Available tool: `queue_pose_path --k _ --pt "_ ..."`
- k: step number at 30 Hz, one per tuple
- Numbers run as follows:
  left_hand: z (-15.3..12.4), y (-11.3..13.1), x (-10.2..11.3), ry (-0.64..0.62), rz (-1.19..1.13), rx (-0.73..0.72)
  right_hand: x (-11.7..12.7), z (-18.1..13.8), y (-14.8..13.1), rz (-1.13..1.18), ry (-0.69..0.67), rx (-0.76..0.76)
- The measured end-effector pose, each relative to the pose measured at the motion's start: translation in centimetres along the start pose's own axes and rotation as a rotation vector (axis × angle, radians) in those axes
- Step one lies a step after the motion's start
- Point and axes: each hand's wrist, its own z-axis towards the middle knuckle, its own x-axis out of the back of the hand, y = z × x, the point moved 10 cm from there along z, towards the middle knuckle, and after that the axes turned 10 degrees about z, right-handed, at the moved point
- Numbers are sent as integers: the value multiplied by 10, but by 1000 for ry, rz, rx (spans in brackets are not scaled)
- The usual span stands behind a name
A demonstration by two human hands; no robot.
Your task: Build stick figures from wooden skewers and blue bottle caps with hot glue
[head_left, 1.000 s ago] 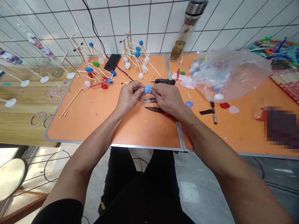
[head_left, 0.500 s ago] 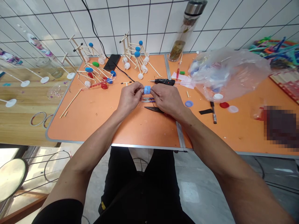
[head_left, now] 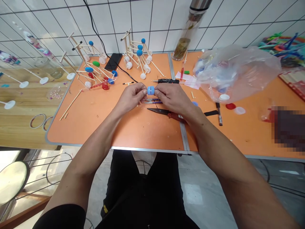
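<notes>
A pair of light-blue bottle caps (head_left: pixel 150 90), set side by side with a thin gap between them, is held over the orange table. My left hand (head_left: pixel 132 96) pinches their left side between thumb and fingers. From the right, my right hand (head_left: pixel 168 96) grips the opposite side with curled fingers. Whether a stick runs through the caps is hidden by my fingertips. Just below lie small thread snips (head_left: pixel 152 101), partly covered, and a dark-bladed knife (head_left: pixel 157 111) whose reddish handle passes under my right forearm. A black-handled tool with a thin metal tip (head_left: pixel 168 81) rests behind my right hand.
Stick frames with coloured caps (head_left: pixel 92 71) and a second such frame (head_left: pixel 138 52) stand toward the wall. Nearby are a black phone (head_left: pixel 113 61), a tall glass bottle (head_left: pixel 182 47), a plastic bag of caps (head_left: pixel 235 74), a black marker (head_left: pixel 219 114) and loose sticks (head_left: pixel 71 105).
The paired caps have turned slightly, so the gap between them shows more plainly. My right hand and forearm have shifted a little, uncovering the knife's handle and partly covering a loose blue cap.
</notes>
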Motion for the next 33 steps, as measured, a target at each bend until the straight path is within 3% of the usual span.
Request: queue_pose_path --k 5,10,21,27,33 --pt "-1 -1 1 -11 -4 40 2 0 -1 87 -14 -20" --pt "-1 -4 0 -24 -11 82 -2 1 2 19 -24 -9" --pt "-1 -4 6 66 100 39 0 1 2 63 19 -41" --pt "-5 10 10 173 126 -39 3 0 5 272 146 -59" --pt "-14 23 8 308 343 -131 -3 -2 2 280 206 -4"
